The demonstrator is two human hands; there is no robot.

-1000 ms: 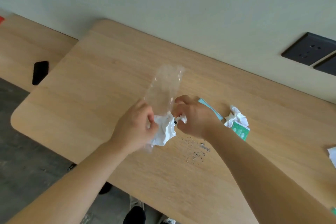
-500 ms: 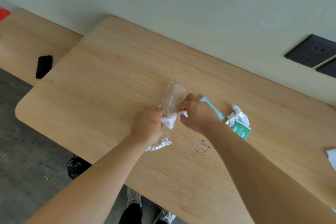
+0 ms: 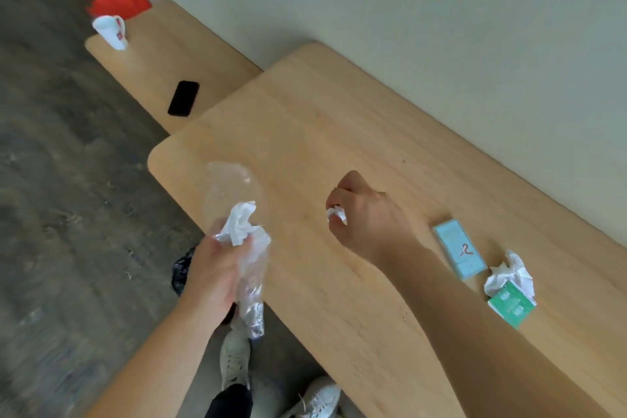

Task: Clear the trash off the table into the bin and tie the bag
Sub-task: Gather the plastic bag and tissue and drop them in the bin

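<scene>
Head view: blue packet (image 3: 459, 253) bears red mark; green packet (image 3: 510, 307) print unreadable.

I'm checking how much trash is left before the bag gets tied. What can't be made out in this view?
Bin, head view: only a dark bag patch shows behind the left hand gripping the clear wrapper, and under the table edge.
In the right hand, curled fingers hide most of the white scrap.
Table's right end: cut off by the frame.
Print on the blue packet: blurred.
</scene>
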